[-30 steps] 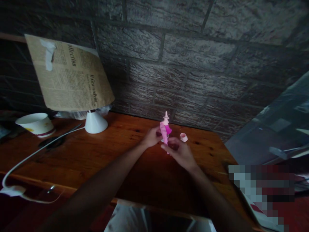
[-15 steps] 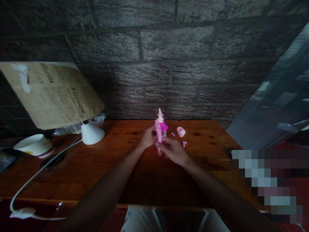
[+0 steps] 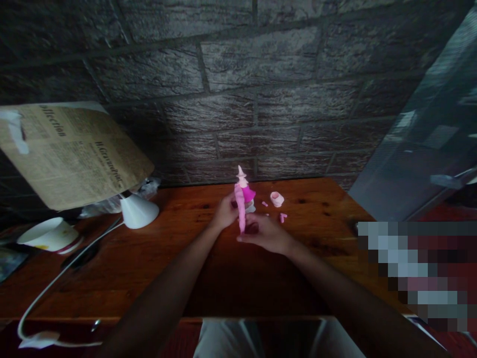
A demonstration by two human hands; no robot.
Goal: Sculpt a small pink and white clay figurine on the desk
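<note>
A small figurine (image 3: pixel 247 194) with a pale pointed hat and a magenta skirt stands upright above the wooden table, with a pale grey-white part under the skirt. Down its near side runs a long pink strip (image 3: pixel 240 201), like a thick braid. My left hand (image 3: pixel 224 211) is closed around the figurine from the left, its fingertips partly hidden behind the strip. From the right, my right hand (image 3: pixel 270 233) grips the strip's lower end between thumb and fingers. Beyond it lie a pale pink hollow cup-like piece (image 3: pixel 276 200) and small pink bits (image 3: pixel 283 218).
A lamp with a newsprint-patterned shade (image 3: pixel 74 154) and white base (image 3: pixel 139 211) stands at the left. Beside it are a paper cup (image 3: pixel 50 234) and a white cord (image 3: pixel 69 258). A stone-patterned wall (image 3: pixel 231 109) rises behind the table (image 3: pixel 149 268).
My right fingers have shifted down the pink strip to its lower tip, which earlier stuck out below them. My left hand keeps its hold. The whole view has shifted slightly.
</note>
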